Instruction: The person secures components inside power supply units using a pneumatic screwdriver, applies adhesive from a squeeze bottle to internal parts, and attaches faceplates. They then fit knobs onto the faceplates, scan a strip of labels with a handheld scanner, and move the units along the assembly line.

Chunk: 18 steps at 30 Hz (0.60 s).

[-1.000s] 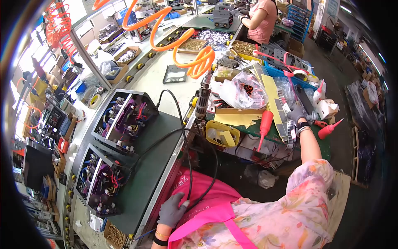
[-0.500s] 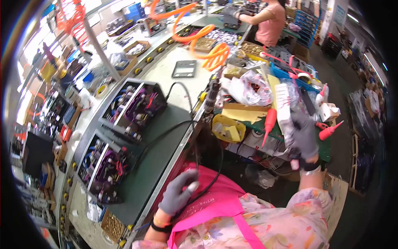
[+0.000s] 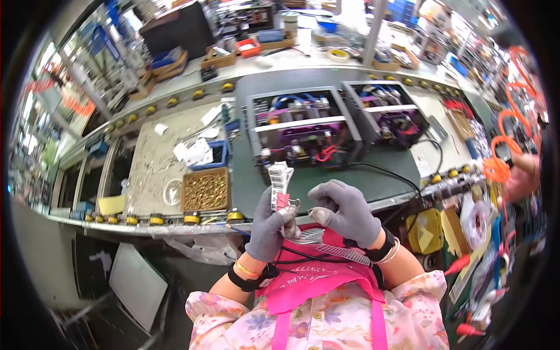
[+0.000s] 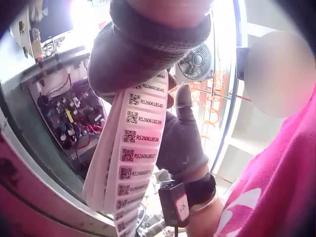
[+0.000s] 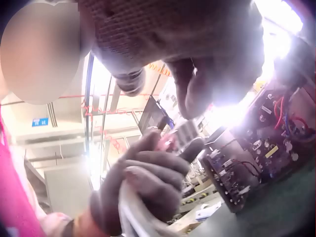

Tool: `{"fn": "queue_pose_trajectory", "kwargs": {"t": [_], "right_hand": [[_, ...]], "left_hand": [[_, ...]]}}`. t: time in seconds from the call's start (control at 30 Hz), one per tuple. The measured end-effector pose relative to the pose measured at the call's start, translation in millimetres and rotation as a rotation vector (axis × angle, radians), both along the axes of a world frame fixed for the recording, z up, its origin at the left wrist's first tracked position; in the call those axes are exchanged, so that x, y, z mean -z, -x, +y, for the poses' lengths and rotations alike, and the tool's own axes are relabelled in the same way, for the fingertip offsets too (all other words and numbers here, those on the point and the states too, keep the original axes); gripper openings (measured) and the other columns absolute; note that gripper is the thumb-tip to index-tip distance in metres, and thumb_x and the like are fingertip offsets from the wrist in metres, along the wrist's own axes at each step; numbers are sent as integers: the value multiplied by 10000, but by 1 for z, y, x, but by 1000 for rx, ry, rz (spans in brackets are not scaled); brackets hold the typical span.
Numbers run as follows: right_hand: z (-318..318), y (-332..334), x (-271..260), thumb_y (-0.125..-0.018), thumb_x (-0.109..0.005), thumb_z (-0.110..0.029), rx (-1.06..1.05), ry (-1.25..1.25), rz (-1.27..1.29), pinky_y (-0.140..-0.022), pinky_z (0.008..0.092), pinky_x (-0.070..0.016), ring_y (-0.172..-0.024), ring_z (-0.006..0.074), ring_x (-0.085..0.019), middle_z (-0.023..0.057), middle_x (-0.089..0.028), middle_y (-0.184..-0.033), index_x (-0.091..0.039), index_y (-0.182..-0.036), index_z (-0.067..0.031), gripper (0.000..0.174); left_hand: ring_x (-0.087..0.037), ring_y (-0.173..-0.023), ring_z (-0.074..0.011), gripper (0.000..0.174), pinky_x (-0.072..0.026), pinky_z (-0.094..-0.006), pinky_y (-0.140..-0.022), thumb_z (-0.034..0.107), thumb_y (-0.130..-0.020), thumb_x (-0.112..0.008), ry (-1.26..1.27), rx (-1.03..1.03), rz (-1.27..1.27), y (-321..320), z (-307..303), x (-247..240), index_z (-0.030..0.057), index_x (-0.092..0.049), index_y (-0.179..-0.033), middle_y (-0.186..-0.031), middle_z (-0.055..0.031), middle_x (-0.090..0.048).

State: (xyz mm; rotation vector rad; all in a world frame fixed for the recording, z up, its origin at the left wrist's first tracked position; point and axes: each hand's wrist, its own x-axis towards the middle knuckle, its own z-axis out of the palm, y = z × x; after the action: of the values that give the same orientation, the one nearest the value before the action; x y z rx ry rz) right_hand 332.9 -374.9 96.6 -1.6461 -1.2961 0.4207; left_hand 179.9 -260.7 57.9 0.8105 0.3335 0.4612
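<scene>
Gloved in grey, my left hand grips a folded strip of white labels in front of the apron. In the left wrist view the label strip shows printed QR codes and numbers. A pink clip with wire loops sits on the strip by the left thumb. A loose length of the strip trails over the pink apron. Just right of the left hand, my gloved right hand is raised with fingers loosely bent; nothing shows between its thumb and fingers in the right wrist view.
Two open metal-cased units with circuit boards and wiring stand on the green mat. A black cable runs off them to the right. A box of brass-coloured parts lies left, a yellow bin right.
The view has turned left toward the units. My right hand has come from the side bench to the front of the body; the label strip is now in my left hand, which has let go of the cable.
</scene>
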Motion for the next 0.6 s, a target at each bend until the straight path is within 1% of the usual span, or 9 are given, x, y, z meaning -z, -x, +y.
{"fn": "queue_pose_trajectory", "kwargs": {"t": [0.07,0.17,0.2,0.3,0.4,0.43,0.5,0.57,0.6], "right_hand": [[24,3,14,-766,-730,-371,-110,36,27,-583,310,-482,-644,228,-618,113,-609,-737,-665,-863,-28,362],[42,11,14,-771,-707,-408,-179,137,29,-586,341,-485,-632,264,-615,128,-608,-715,-651,-835,-19,397],[45,11,16,-773,-706,-391,-188,149,61,-582,347,-482,-624,271,-612,132,-607,-709,-647,-827,-18,382],[52,7,22,-773,-705,-328,-206,88,21,-558,351,-469,-596,279,-599,140,-598,-688,-632,-800,-8,329],[58,-1,26,-769,-694,-206,-165,55,106,-532,323,-443,-562,207,-562,126,-564,-644,-638,-796,11,226],[58,-6,22,-771,-687,-180,-146,72,148,-531,313,-439,-557,182,-547,118,-556,-639,-642,-801,15,202],[53,-20,17,-783,-660,-146,-121,55,182,-527,289,-423,-562,131,-507,82,-563,-652,-641,-828,15,169],[45,-31,33,-781,-669,-153,-127,-33,503,-540,278,-426,-581,111,-503,60,-570,-692,-631,-863,12,188],[43,-33,37,-793,-662,-164,-115,-85,570,-557,253,-416,-611,88,-497,43,-559,-715,-623,-892,7,201]], "left_hand": [[-552,-652,-100,565,-507,-267,-610,-4,-824,-542,-19,-37,-13,7,7,9,40,-359,-1357,-919,-46,-569],[-567,-688,-74,615,-509,-235,-620,16,-800,-574,-259,-200,8,0,13,25,39,-344,-1370,-967,-50,-583],[-576,-753,-56,642,-499,-207,-633,31,-777,-607,-231,-101,59,6,20,23,39,-353,-1366,-1009,-47,-588],[-596,-927,-134,664,-506,-254,-809,66,-757,-641,-366,-14,148,5,32,25,32,-362,-1359,-1091,-64,-575],[-587,-626,-71,540,-493,-224,-541,37,-798,-620,-373,-23,117,1,40,19,40,-418,-1298,-931,-49,-603],[-573,-527,-104,495,-501,-259,-491,20,-795,-616,-253,15,135,2,43,9,25,-437,-1256,-876,-48,-612],[-555,-483,-132,457,-514,-286,-474,19,-799,-578,-27,-64,51,2,50,0,7,-437,-1234,-789,-45,-600],[-491,-446,-136,369,-512,-324,-454,100,-864,-486,83,-166,-156,13,67,14,-3,-462,-1217,-591,-23,-449],[-484,-454,-136,349,-512,-332,-471,110,-881,-474,206,-166,-340,17,77,25,5,-477,-1214,-588,-14,-428]]}}
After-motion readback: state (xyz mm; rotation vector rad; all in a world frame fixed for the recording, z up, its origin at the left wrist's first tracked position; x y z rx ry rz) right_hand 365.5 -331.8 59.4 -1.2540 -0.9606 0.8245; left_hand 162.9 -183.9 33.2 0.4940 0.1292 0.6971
